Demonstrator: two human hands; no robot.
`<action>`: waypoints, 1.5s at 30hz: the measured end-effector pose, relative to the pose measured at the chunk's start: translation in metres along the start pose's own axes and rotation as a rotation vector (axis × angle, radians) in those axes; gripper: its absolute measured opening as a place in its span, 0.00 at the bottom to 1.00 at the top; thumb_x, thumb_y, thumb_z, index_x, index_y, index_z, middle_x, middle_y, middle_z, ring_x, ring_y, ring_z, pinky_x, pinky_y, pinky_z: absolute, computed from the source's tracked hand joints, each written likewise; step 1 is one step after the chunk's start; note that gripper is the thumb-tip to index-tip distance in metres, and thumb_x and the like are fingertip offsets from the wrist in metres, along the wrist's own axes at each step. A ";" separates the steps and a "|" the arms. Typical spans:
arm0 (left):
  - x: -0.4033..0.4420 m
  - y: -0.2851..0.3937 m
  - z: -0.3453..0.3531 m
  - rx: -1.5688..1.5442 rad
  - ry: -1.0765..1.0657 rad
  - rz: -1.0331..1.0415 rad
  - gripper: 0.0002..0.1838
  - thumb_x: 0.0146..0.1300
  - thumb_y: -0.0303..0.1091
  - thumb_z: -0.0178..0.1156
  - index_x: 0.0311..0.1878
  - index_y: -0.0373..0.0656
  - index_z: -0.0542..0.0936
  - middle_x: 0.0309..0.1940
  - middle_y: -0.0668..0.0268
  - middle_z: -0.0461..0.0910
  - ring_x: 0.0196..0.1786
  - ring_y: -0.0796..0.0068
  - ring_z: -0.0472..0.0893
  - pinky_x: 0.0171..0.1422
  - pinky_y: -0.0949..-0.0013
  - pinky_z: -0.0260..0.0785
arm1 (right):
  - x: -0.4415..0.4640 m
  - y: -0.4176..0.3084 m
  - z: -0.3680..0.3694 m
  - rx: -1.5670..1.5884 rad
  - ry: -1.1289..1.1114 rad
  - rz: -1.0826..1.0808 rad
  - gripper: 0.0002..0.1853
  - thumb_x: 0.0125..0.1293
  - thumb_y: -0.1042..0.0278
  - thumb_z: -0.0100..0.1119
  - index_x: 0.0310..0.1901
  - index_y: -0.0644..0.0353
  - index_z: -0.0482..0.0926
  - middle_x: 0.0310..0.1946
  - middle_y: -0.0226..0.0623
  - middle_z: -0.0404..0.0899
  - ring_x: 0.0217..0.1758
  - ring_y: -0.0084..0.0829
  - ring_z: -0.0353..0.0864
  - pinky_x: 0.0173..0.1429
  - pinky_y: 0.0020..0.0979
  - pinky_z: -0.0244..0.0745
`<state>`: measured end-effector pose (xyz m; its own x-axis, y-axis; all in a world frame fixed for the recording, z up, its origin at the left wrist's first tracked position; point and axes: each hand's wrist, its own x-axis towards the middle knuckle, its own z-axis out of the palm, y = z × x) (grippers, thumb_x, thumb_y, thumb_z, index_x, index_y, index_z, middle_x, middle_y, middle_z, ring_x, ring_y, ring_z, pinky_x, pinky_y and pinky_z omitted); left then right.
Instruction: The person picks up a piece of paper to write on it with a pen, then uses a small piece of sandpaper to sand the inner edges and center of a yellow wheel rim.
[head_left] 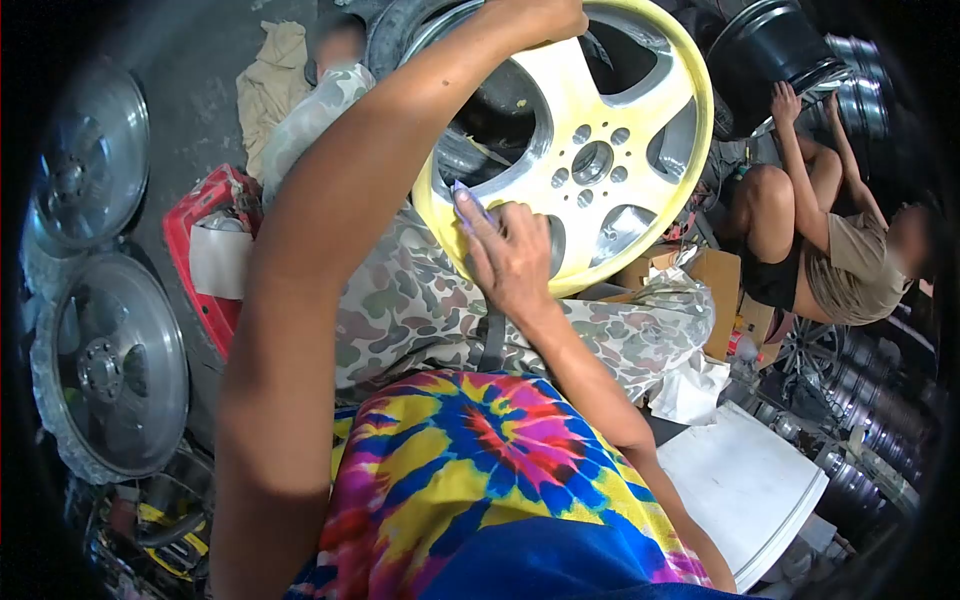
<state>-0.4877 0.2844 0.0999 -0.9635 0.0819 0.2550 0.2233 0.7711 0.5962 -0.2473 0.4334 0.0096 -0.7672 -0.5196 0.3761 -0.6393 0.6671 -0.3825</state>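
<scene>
A wheel rim [560, 130], mostly pale yellow with bare grey metal between its spokes, stands tilted in front of me above my camouflage trousers. My left hand [540, 18] is closed over its upper part, with the fingertips partly hidden. My right hand [512, 255] is at the lower left of the rim, thumb and fingers bent together. A small purple piece [462, 192] shows at its fingertips, against the rim's edge; what it is made of I cannot tell.
Two grey wheels [118, 368] stand at the left near a red container [190, 225]. A tyre [395, 40] lies behind the rim. One person [318, 105] is at upper left; another [850, 240] crouches at right by a black rim [768, 60]. A white panel [735, 480] lies lower right.
</scene>
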 end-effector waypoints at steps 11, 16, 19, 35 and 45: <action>-0.001 -0.005 0.009 -0.008 0.052 -0.007 0.15 0.59 0.33 0.61 0.43 0.33 0.86 0.44 0.37 0.85 0.52 0.35 0.84 0.59 0.43 0.77 | 0.005 0.020 -0.012 -0.069 -0.029 -0.081 0.28 0.61 0.67 0.70 0.66 0.45 0.83 0.31 0.32 0.67 0.35 0.34 0.71 0.39 0.37 0.67; 0.004 -0.003 0.006 0.003 -0.043 -0.033 0.15 0.59 0.34 0.61 0.44 0.32 0.85 0.46 0.37 0.85 0.53 0.34 0.83 0.60 0.41 0.75 | 0.004 0.029 -0.010 -0.061 0.048 0.049 0.28 0.59 0.70 0.72 0.64 0.46 0.84 0.31 0.34 0.67 0.33 0.35 0.70 0.37 0.38 0.66; -0.002 -0.001 0.001 -0.007 -0.010 -0.034 0.15 0.60 0.34 0.60 0.44 0.32 0.85 0.46 0.37 0.85 0.54 0.34 0.83 0.60 0.41 0.75 | 0.005 0.005 0.000 0.035 0.010 -0.038 0.27 0.59 0.70 0.72 0.63 0.44 0.86 0.33 0.35 0.72 0.35 0.35 0.73 0.36 0.37 0.68; 0.000 -0.004 0.006 -0.068 -0.023 0.016 0.26 0.65 0.51 0.67 0.50 0.34 0.84 0.51 0.39 0.84 0.58 0.38 0.82 0.63 0.44 0.73 | 0.024 0.053 -0.012 1.162 0.357 1.032 0.14 0.70 0.61 0.73 0.44 0.63 0.82 0.31 0.34 0.86 0.29 0.19 0.83 0.33 0.20 0.76; -0.001 -0.007 0.006 -0.025 0.059 0.034 0.28 0.64 0.52 0.67 0.51 0.31 0.84 0.51 0.37 0.83 0.58 0.37 0.82 0.62 0.45 0.74 | 0.041 0.058 -0.005 0.789 0.362 1.011 0.18 0.65 0.63 0.78 0.28 0.62 0.76 0.19 0.31 0.78 0.19 0.18 0.75 0.23 0.24 0.68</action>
<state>-0.4896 0.2821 0.0911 -0.9451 0.0696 0.3193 0.2598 0.7526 0.6050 -0.3153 0.4533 0.0070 -0.9407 0.2693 -0.2065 0.2462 0.1228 -0.9614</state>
